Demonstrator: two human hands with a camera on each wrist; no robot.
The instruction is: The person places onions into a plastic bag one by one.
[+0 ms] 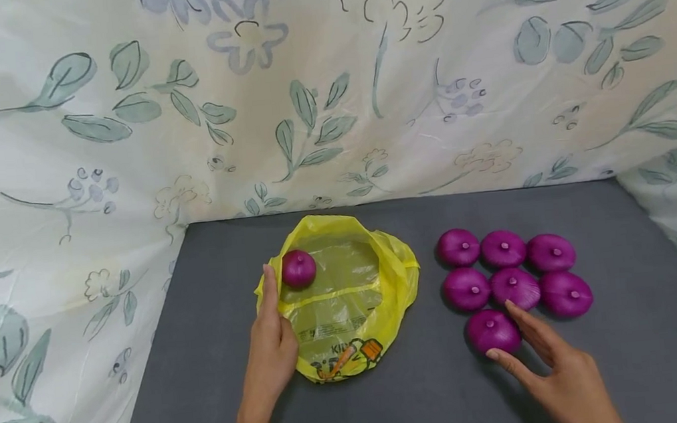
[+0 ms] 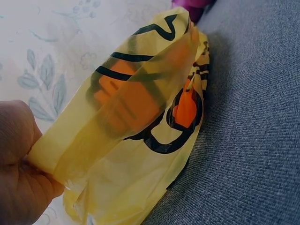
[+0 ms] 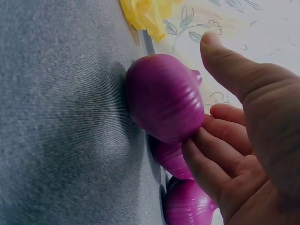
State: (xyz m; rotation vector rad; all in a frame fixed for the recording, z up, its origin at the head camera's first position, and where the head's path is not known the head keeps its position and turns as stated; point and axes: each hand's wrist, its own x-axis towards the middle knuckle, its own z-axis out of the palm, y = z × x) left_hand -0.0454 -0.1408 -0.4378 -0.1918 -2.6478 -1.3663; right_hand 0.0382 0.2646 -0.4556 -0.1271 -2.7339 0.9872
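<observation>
Open yellow bag (image 1: 401, 276) with 1 purple onion (image 1: 298, 269) inside
That onion rests at the left; 7 more onions (image 1: 513, 287) cluster right of the bag, tops up.

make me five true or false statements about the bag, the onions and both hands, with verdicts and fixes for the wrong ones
1. The left hand grips the rim of the yellow bag. True.
2. Three onions are inside the bag. False: just one onion is in there.
3. In the head view, seven onions lie right of the bag on the dark gray surface. True.
4. The right hand is at the lowest onion of that group. True.
5. The bag's mouth is tied shut. False: it stands wide open.
</observation>
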